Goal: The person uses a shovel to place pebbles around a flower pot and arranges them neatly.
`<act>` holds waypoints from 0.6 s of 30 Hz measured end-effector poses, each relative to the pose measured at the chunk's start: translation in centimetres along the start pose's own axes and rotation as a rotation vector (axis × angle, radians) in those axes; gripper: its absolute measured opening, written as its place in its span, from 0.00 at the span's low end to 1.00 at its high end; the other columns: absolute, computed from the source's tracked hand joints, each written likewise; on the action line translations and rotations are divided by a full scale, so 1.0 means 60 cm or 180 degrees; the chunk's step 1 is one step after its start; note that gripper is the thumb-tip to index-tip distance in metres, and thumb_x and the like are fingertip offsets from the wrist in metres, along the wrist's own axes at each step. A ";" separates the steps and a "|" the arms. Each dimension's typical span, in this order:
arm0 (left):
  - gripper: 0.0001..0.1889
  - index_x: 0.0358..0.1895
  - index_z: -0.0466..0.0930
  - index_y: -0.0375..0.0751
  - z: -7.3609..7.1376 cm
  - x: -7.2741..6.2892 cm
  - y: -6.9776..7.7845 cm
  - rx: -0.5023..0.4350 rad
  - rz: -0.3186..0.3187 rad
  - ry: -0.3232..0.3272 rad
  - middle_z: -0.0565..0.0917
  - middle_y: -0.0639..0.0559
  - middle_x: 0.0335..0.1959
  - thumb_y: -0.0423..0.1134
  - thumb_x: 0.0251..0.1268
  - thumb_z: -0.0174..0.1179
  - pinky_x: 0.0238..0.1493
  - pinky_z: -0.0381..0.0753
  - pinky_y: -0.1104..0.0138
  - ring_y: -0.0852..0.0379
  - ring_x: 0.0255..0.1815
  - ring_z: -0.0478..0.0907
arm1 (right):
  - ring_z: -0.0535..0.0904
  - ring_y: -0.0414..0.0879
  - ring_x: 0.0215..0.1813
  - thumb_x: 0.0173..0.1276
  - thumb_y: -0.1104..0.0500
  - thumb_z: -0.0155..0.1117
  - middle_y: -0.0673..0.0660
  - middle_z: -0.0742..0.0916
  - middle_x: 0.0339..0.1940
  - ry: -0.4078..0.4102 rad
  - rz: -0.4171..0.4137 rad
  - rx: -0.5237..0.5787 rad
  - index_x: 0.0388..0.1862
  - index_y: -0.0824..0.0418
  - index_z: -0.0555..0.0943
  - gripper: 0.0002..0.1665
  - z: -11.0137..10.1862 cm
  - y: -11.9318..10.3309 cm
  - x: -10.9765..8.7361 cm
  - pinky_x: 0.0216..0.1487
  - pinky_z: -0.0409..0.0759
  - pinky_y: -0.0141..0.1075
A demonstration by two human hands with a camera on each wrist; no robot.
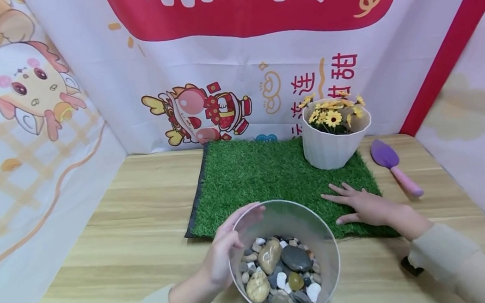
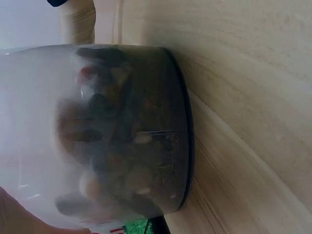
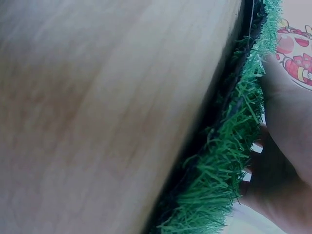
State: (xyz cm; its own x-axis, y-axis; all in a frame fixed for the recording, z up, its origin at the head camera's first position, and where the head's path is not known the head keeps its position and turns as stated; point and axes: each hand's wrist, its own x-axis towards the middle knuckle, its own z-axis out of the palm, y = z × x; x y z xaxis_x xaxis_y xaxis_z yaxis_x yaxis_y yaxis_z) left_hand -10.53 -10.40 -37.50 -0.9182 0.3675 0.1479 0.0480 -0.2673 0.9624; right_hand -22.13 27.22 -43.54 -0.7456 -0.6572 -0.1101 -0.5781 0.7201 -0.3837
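Observation:
A clear round container [image 1: 281,207] with a mix of pebbles [image 1: 276,272] inside stands at the front of the table. My left hand [image 1: 220,252] holds its left side, with the fingers curved round the far wall. In the left wrist view the translucent container [image 2: 39,102] fills most of the picture, stones showing dimly through it. My right hand [image 1: 366,205], fingers spread and straight, rests on the right part of a green artificial grass mat [image 1: 256,174]. The right wrist view shows that hand [image 3: 287,151] over the mat's edge [image 3: 219,151].
A white flowerpot [image 1: 330,150] with yellow flowers [image 1: 333,118] stands on the mat's back right corner. Right of the mat lies a small trowel [image 1: 386,156] with a purple blade and pink handle. A small black object [image 1: 411,266] shows beside the right sleeve. Printed cloth surrounds the wooden table [image 1: 145,199].

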 end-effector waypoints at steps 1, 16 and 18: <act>0.38 0.72 0.60 0.22 0.003 0.000 0.000 0.0002 -0.0063 0.0018 0.71 0.33 0.71 0.22 0.51 0.34 0.77 0.58 0.48 0.39 0.73 0.65 | 0.52 0.79 0.76 0.70 0.36 0.63 0.69 0.60 0.81 -0.0003 0.0000 -0.0010 0.80 0.53 0.67 0.45 0.001 0.000 0.000 0.63 0.55 0.81; 0.38 0.74 0.61 0.25 0.035 0.009 -0.006 0.0009 -0.0086 -0.0013 0.69 0.32 0.72 0.24 0.52 0.36 0.78 0.53 0.47 0.37 0.74 0.63 | 0.53 0.79 0.76 0.70 0.36 0.62 0.69 0.60 0.81 0.0010 -0.0043 -0.0100 0.80 0.52 0.67 0.44 0.000 0.002 0.002 0.62 0.57 0.80; 0.38 0.74 0.62 0.25 0.036 0.009 -0.007 0.0019 -0.0083 0.0001 0.70 0.32 0.72 0.24 0.52 0.36 0.78 0.53 0.47 0.37 0.74 0.63 | 0.52 0.79 0.76 0.71 0.36 0.61 0.69 0.60 0.81 -0.0028 -0.0021 -0.0085 0.80 0.52 0.66 0.44 0.000 0.002 0.002 0.63 0.56 0.80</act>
State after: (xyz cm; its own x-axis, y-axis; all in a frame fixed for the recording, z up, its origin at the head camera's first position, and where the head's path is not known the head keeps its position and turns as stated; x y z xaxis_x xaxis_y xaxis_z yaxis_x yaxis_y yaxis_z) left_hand -10.22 -8.18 -37.31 -0.9193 0.3740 0.1227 0.0265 -0.2523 0.9673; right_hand -22.30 27.22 -43.57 -0.7390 -0.6638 -0.1157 -0.5916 0.7214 -0.3599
